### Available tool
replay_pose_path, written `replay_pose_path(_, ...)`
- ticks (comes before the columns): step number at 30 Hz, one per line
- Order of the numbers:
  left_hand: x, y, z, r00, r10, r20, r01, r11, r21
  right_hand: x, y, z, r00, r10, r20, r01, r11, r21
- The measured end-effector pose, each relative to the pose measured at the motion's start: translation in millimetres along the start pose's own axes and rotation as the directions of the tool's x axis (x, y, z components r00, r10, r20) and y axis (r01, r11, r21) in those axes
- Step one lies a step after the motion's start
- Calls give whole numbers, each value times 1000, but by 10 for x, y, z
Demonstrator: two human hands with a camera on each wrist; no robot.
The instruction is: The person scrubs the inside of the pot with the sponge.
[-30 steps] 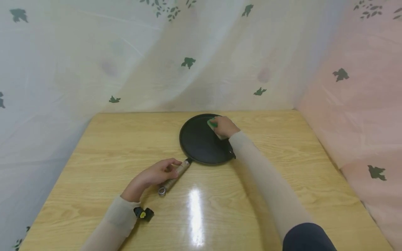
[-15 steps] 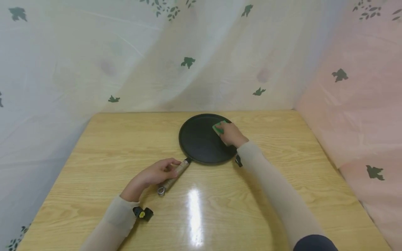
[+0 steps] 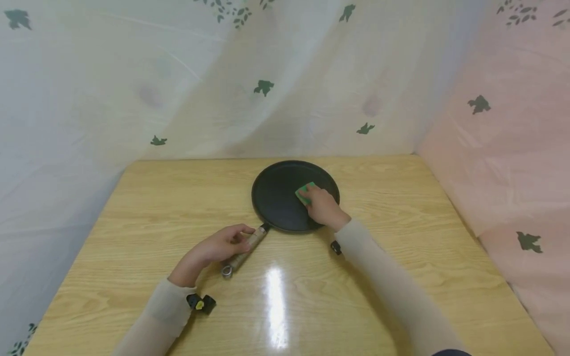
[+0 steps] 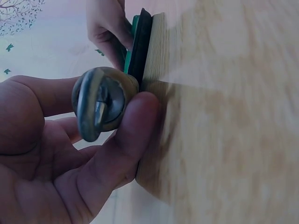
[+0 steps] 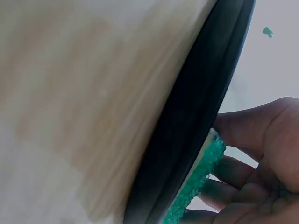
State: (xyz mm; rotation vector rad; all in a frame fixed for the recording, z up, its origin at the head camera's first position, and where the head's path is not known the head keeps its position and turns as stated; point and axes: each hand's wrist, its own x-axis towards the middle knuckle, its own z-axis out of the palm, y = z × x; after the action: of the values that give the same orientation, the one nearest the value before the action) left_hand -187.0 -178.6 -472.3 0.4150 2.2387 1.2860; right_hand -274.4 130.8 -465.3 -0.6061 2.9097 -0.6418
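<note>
A round black flat pan (image 3: 278, 200) lies on the wooden table, its handle (image 3: 258, 237) pointing toward the near left. My left hand (image 3: 223, 244) holds that handle between thumb and fingers; a metal hanging ring (image 4: 90, 105) at its end faces the left wrist camera. On the pan's right half, my right hand (image 3: 325, 206) grips a sponge (image 3: 304, 194) with a green scouring layer. In the right wrist view the sponge's green side (image 5: 196, 182) is toward the palm and its pale side faces the pan. My right fingers partly cover the sponge in the head view.
The light wood table (image 3: 178, 193) reaches back to a pale curtain (image 3: 200, 99) with green bird prints. A pinkish curtain (image 3: 512, 163) runs along the right side. Small black devices sit at the left wrist (image 3: 201, 302) and right wrist (image 3: 336, 247).
My right hand has moved the sponge over the pan from its far right part, first rightward, then back toward the near middle. My left hand stays on the handle.
</note>
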Motion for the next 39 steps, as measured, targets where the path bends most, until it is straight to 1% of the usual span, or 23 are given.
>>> replay_pose_path(7, -7, -26, -22, 1000, 22, -3, -22, 1000, 7, -112, -161, 67, 997, -74, -4, 74, 997, 26)
replay_pose_path(14, -10, -40, -32, 1000, 27, -4, -27, 1000, 13, -140, -295, 164, 988, -152, -9, 152, 987, 45)
replay_pose_path(19, -12, -46, -35, 1000, 28, 2, -28, 1000, 12, -126, -409, 223, 982, -190, 13, 188, 980, 66)
replay_pose_path(26, 4, -56, -36, 999, 38, 5, -38, 999, 21, -64, -602, 273, 979, -183, 84, 172, 978, 121)
replay_pose_path(28, 9, -59, -36, 999, 36, 8, -36, 999, 12, -32, -645, 286, 978, -185, 99, 173, 978, 119)
replay_pose_path(33, 16, -63, -40, 999, 35, 16, -34, 999, -14, 62, -721, 301, 972, -206, 111, 195, 975, 106)
replay_pose_path(39, 21, -51, -38, 999, 47, 23, -47, 999, -27, 195, -775, 296, 977, -182, 111, 169, 979, 116)
